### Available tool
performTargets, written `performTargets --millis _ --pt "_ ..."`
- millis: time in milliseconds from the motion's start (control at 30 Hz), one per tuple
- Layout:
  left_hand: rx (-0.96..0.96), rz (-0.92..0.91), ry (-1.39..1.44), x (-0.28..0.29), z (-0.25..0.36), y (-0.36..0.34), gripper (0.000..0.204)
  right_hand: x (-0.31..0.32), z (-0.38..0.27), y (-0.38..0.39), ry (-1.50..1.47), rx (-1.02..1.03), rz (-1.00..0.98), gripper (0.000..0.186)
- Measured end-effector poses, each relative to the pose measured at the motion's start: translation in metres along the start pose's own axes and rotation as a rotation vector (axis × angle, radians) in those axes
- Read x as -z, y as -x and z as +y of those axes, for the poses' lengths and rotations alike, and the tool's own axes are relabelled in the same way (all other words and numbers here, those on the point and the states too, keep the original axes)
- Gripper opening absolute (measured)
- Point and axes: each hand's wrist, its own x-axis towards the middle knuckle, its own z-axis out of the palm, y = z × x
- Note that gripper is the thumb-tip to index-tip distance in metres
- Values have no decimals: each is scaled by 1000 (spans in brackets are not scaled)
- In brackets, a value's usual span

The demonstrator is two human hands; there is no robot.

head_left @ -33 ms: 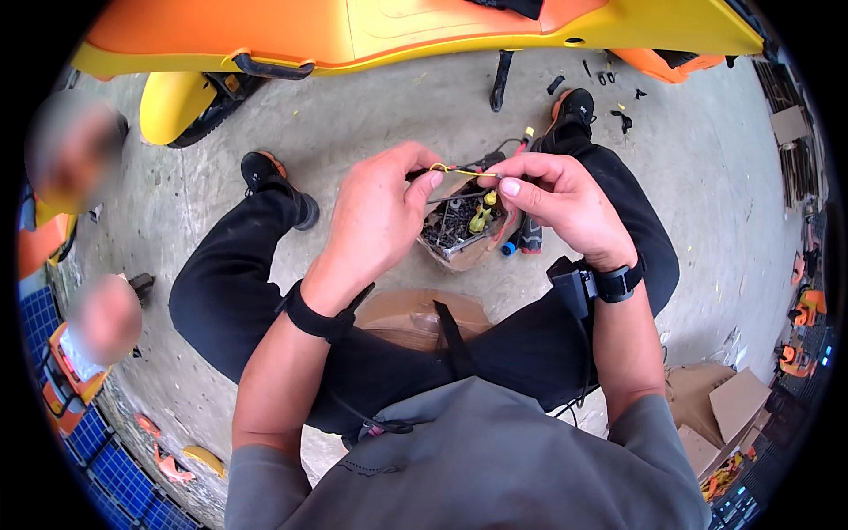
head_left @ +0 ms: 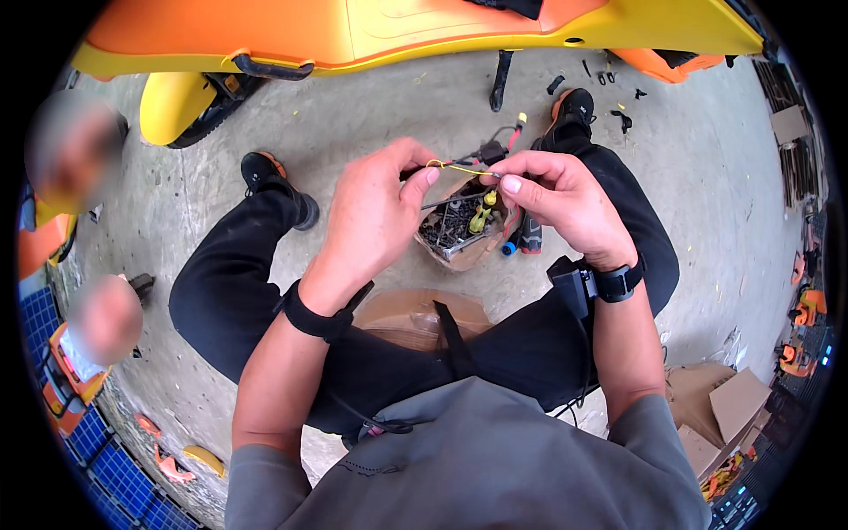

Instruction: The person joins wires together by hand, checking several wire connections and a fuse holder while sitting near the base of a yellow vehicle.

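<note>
Both of my hands are raised above my lap, between my knees. My left hand [head_left: 375, 212] and my right hand [head_left: 556, 199] each pinch one end of a thin yellow wire [head_left: 455, 166] between thumb and forefinger. The wire runs back to a black connector with a red lead [head_left: 495, 150]. Below the hands, a small open cardboard box [head_left: 459, 256] rests on the concrete floor and holds several dark screws and a yellow connector [head_left: 481, 216]. Tool handles in red and blue [head_left: 521, 243] lie beside the box.
An orange and yellow vehicle body [head_left: 397, 31] spans the top, with a yellow fender [head_left: 177, 106] at the left. A black tool [head_left: 502, 79] and small parts lie on the floor beyond my feet. Cardboard boxes [head_left: 715, 406] stand at lower right. Two people [head_left: 79, 150] are at the left, near blue crates [head_left: 53, 318].
</note>
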Motion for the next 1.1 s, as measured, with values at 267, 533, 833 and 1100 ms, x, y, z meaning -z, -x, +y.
performTargets --millis 267,533,833,1100 --pt "115 -136 540 6 -4 -3 11 -8 14 -10 4 109 254 17" --pt "121 -377 543 4 1 2 14 -14 20 -12 -271 120 286 15" --pt "23 -269 495 -3 1 3 21 -17 23 -15 -270 125 269 15" --pt "-21 -198 456 -9 0 5 20 -28 12 -10 552 306 625 27"
